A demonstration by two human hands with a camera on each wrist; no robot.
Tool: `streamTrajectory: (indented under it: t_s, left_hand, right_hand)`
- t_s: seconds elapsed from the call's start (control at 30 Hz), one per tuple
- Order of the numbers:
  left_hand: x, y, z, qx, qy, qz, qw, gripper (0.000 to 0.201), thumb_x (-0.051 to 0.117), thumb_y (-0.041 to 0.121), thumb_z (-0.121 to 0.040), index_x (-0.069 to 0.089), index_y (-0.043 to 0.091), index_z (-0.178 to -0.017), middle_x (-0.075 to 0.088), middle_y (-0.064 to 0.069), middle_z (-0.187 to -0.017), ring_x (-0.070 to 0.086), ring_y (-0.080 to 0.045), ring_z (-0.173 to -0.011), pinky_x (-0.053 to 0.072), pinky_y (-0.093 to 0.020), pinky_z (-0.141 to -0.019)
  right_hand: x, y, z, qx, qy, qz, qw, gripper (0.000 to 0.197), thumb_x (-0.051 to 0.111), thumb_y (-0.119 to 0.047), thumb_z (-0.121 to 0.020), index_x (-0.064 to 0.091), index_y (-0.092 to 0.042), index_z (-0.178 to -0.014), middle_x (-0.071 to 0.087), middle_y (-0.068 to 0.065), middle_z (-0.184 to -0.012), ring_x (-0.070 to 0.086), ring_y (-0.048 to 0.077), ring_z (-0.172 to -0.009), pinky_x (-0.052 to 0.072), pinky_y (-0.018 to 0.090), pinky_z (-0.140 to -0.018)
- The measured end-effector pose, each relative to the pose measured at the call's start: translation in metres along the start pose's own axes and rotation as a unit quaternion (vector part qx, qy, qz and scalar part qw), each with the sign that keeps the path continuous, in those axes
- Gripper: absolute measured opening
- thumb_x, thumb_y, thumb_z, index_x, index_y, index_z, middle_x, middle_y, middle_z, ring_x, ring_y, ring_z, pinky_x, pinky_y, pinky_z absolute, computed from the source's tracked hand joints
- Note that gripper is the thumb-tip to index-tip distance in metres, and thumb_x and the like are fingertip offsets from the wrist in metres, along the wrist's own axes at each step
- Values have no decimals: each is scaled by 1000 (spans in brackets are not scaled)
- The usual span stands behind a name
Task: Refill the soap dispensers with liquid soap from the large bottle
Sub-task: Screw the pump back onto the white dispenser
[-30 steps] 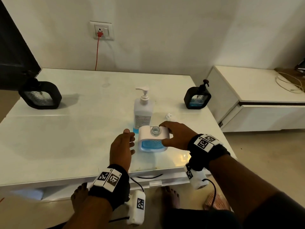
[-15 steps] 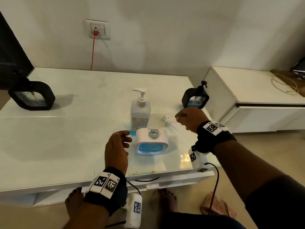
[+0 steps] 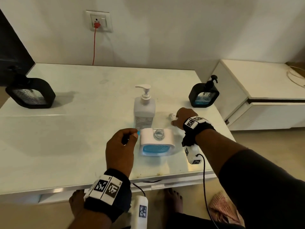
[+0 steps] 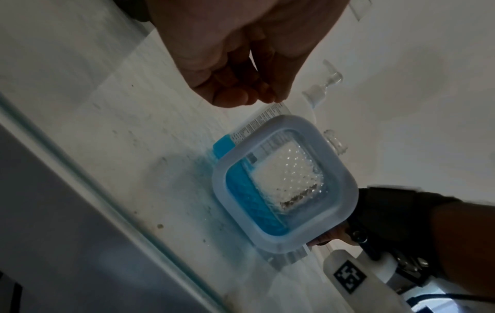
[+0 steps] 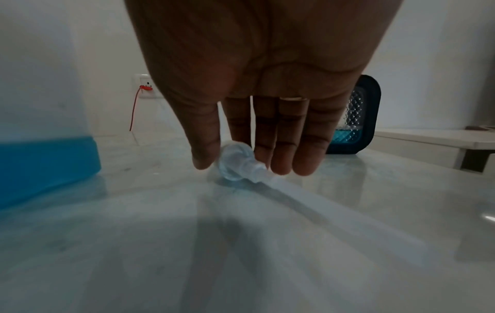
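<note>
Where right hand [image 5: 257,89] pinches pump [image 5: 237,164], its spout hidden; left hand [image 3: 121,147] loosely curled, empty.

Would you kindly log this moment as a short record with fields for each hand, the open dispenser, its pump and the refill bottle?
left hand: loosely curled beside the white dispenser, holding nothing
right hand: fingers reaching down onto the pump
white dispenser: neck open, part-filled with blue soap
pump: lying on the table, tube attached
large bottle: upright behind the dispenser, pump on
</note>
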State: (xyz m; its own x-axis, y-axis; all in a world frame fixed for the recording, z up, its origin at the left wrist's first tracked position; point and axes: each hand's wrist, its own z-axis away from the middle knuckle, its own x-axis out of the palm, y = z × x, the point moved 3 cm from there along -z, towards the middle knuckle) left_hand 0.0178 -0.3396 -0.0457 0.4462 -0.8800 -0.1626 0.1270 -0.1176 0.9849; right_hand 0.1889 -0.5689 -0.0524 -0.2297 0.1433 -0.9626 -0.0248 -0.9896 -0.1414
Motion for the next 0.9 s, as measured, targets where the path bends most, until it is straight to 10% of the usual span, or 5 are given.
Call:
streamTrajectory:
  t_s: [0.3, 0.47, 0.63, 0.77, 0.9]
  left_hand:
    - [-2, 4, -2, 13, 8, 17, 1000, 17, 86, 18, -83, 72, 26, -79, 75, 11, -84, 68, -8, -82, 51, -18, -73]
    - [-2, 10, -3, 19, 23, 4, 1000, 19, 80, 28, -89, 68, 24, -75, 71, 11, -78, 64, -6, -76, 46, -10, -65]
    - [-1, 7, -2, 23, 0, 22, 999, 12, 66, 24, -100, 73, 30, -92, 73, 11, -95, 66, -11, -91, 56, -35, -82]
    - [-2, 7, 1, 75, -23, -44, 996, 17, 71, 26, -97, 71, 27, -114, 68, 14, -111, 61, -2, -96, 44, -5, -78]
    - [2, 6, 3, 74, -57, -68, 993, 27, 75, 32, -93, 67, 30, -119, 63, 18, -118, 59, -5, -100, 47, -16, -78]
  right_hand:
    - [-67, -8, 34, -15, 99, -131, 986, 36, 75, -38, -84, 70, -13, -109, 66, 1, -100, 54, 17, -86, 38, 25, -75]
    - [-112, -18, 105, -64, 232, -387, 890, 30, 79, -24, -83, 72, -13, -110, 66, -12, -83, 64, 6, -79, 53, 25, -83]
    - [-106, -33, 154, -94, 262, -517, 809, 25, 80, -23, -81, 71, -33, -102, 76, -8, -93, 71, 11, -87, 58, 45, -87]
    - [-89, -45, 167, -105, 282, -514, 803, 31, 80, -22, -82, 73, -19, -112, 74, -9, -96, 68, 5, -85, 55, 20, -77]
    - [-72, -52, 164, -115, 280, -478, 825, 37, 79, -24, -82, 71, -14, -118, 73, -8, -103, 67, 7, -89, 49, 8, -72]
